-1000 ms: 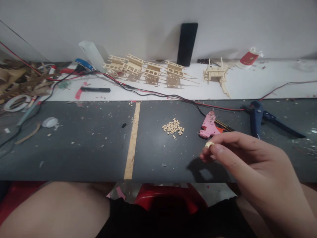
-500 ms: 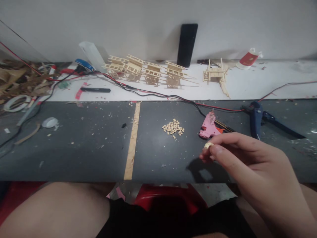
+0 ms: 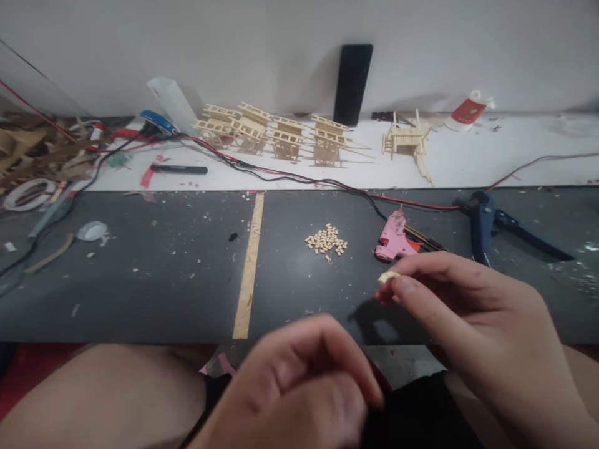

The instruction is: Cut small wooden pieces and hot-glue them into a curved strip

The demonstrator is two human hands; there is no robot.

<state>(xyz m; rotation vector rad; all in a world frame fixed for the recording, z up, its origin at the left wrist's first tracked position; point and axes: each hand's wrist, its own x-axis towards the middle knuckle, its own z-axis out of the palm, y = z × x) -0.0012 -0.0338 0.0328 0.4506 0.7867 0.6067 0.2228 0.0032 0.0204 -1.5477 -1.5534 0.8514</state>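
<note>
Dark, crumb-speckled surface [image 3: 154,293] below a white wall. Far left, a heap of wood scraps [image 3: 37,149], then a pale wooden strip [image 3: 249,268] lying flat. Left hand [image 3: 290,386] sits low at the near edge, its grip curled and blurred; cannot tell whether it holds anything. Beyond it, a small pile of tiny wooden blocks [image 3: 326,239], then a pink hot glue gun [image 3: 393,236]. Right hand [image 3: 472,324] has its grip pinching one pale block [image 3: 386,277] between thumb and forefinger, above the surface. Block looks light, stiff, easily dropped; best held by its narrow ends. Blue crimping pliers [image 3: 482,227] lie just past the fingers
</note>
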